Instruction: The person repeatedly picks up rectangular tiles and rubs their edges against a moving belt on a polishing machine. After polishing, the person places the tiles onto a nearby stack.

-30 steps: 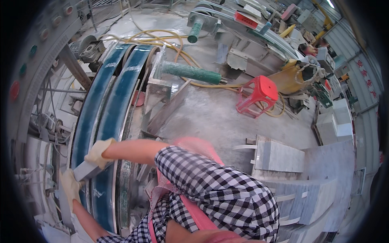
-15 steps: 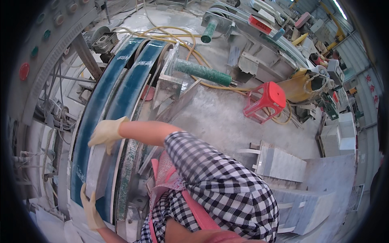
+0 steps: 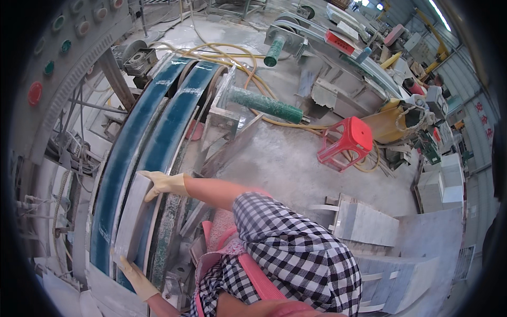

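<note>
Grey stone bar (image 3: 132,216), laid lengthwise on the right-hand blue belt (image 3: 166,132), presumably to match the belt's run. Spreads gloved right hand (image 3: 166,184) wide against the far end, thumb apart from fingers; sets gloved left hand (image 3: 138,279) at the near end, grip too hidden to tell. Probably touches both ends for steadiness. Count: one bar, two hands, two belts side by side, two green cylinders (image 3: 266,105), one red stool (image 3: 359,132).
</note>
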### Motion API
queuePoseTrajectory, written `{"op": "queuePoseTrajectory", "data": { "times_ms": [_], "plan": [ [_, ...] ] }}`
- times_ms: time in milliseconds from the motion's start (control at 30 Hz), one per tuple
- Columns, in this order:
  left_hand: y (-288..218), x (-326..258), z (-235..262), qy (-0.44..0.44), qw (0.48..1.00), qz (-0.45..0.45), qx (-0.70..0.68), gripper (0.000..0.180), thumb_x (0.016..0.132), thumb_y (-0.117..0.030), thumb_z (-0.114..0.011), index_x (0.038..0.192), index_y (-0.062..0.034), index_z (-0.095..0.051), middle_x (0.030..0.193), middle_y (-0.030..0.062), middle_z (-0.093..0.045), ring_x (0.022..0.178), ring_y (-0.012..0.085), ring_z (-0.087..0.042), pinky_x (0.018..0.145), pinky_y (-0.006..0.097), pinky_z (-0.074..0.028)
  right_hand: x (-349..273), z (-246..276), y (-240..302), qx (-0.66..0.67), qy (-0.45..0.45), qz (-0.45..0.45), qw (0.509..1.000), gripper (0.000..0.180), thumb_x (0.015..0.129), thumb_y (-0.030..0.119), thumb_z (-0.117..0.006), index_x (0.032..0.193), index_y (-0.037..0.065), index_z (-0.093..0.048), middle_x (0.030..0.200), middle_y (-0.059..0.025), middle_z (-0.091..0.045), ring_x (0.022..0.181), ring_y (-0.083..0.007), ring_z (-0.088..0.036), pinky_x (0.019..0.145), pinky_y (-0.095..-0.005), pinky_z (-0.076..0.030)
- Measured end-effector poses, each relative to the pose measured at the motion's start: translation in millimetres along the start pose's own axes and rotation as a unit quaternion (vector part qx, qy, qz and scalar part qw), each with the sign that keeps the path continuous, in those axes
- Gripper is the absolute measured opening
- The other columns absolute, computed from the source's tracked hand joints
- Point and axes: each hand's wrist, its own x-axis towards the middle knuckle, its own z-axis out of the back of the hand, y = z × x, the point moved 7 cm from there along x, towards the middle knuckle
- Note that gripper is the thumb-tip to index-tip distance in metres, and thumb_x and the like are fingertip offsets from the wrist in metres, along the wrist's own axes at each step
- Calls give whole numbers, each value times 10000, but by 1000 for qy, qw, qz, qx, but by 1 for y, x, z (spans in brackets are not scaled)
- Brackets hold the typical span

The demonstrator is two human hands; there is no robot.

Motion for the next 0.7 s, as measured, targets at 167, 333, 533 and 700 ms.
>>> {"op": "queuePoseTrajectory", "data": {
  "times_ms": [167, 333, 533, 700],
  "plan": [
    [98, 40, -30, 27, 972, 155, -173, 720, 859, -63, -783, 1467, 67, -419, 1417, 213, -527, 1245, 308, -542, 1081, 385, -421, -1, 7, 25, -109, 95, 106, 984, 962, 649, 203, -914, 1479, 68, -445, 1206, -197, -667, 1145, -307, -640, 930, -374, -501],
    [104, 54, -41, -63, 973, 77, -207, 785, 707, -19, -888, 1387, 81, -508, 1340, 201, -580, 1171, 288, -577, 1015, 413, -467, -3, 18, 46, -167, 25, 171, 971, 701, 614, 202, -940, 1189, 10, -588, 1065, -175, -711, 1063, -318, -673, 890, -397, -508],
    [75, 50, -29, -44, 990, 101, -85, 779, 714, -126, -900, 1361, 96, -527, 1352, 229, -579, 1185, 289, -577, 1018, 383, -452, 4, 16, 43, -209, 27, 120, 970, 659, 587, 224, -966, 1106, 31, -610, 1002, -151, -730, 978, -298, -702, 809, -396, -529],
    [68, 56, -26, 14, 984, 131, -122, 747, 714, -148, -903, 1319, 113, -552, 1311, 223, -610, 1115, 288, -611, 976, 371, -468, -1, 20, 56, -234, 46, 39, 970, 739, 553, 419, -955, 1096, 28, -639, 990, -179, -731, 988, -336, -695, 837, -408, -523]
  ]
}}
